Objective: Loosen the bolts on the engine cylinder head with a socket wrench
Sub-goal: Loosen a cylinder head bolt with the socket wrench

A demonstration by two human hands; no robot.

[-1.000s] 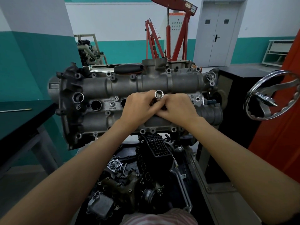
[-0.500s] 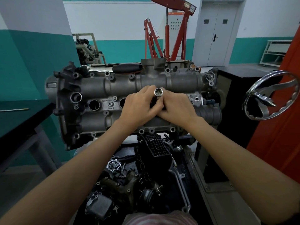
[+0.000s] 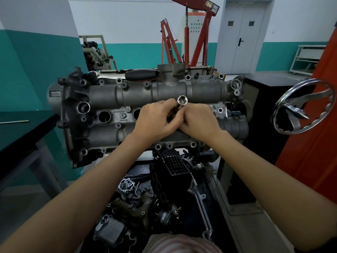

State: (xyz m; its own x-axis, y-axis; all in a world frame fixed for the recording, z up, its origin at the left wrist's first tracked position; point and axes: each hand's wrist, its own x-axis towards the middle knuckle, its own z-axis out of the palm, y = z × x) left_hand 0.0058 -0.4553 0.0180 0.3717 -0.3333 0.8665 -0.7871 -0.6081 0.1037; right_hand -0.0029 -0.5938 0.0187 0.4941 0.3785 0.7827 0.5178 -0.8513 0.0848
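Note:
The grey engine cylinder head point(image 3: 102, 95) lies across the middle of the view, with bolts and bolt holes along its edges. Over its centre my left hand point(image 3: 155, 121) and my right hand point(image 3: 198, 121) are pressed together around one tool. A chrome socket point(image 3: 182, 100) sticks up between the fingers, its open mouth facing me. The shaft below the socket is hidden inside my hands. A black-handled wrench point(image 3: 142, 74) with a chrome shaft rests along the far edge of the cylinder head, untouched.
Loose engine parts point(image 3: 138, 198) and a black ribbed manifold point(image 3: 173, 163) fill the tray below the head. A chrome handwheel point(image 3: 306, 106) juts out at right before an orange panel. A dark table point(image 3: 21, 132) stands at left. A red engine hoist point(image 3: 197, 33) stands behind.
The view has shifted slightly. Both hands stay clasped on the tool at the same spot; the socket has tilted a little and stands a bit higher between the fingers.

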